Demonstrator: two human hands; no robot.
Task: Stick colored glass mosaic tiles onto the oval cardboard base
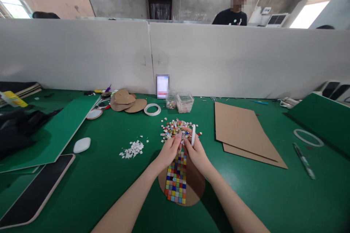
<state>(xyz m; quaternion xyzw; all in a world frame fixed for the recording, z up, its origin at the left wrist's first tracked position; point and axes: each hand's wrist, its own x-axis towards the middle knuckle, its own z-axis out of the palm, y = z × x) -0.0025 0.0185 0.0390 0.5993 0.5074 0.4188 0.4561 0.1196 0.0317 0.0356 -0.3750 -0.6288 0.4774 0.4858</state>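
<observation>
Both hands meet over the near edge of a loose pile of small coloured mosaic tiles (171, 127). My left hand (170, 150) is closed, thumb and fingertips pinched together; what sits in the pinch is too small to make out. My right hand (197, 154) is closed too, its fingertips close to the left ones. A white pen-like stick (193, 134) rises from between its thumb and fingers. Below the hands lies a round cardboard disc (195, 189), bearing a strip of multicoloured tiles (176, 182) in rows. The hands hide the strip's far end.
A heap of white tile pieces (133, 149) lies to the left. Behind stand a clear plastic box (185, 102), a propped phone (163, 86), a tape roll (152, 109) and stacked cardboard discs (124, 98). Cardboard sheets (240, 127) and a pen (304, 161) lie right.
</observation>
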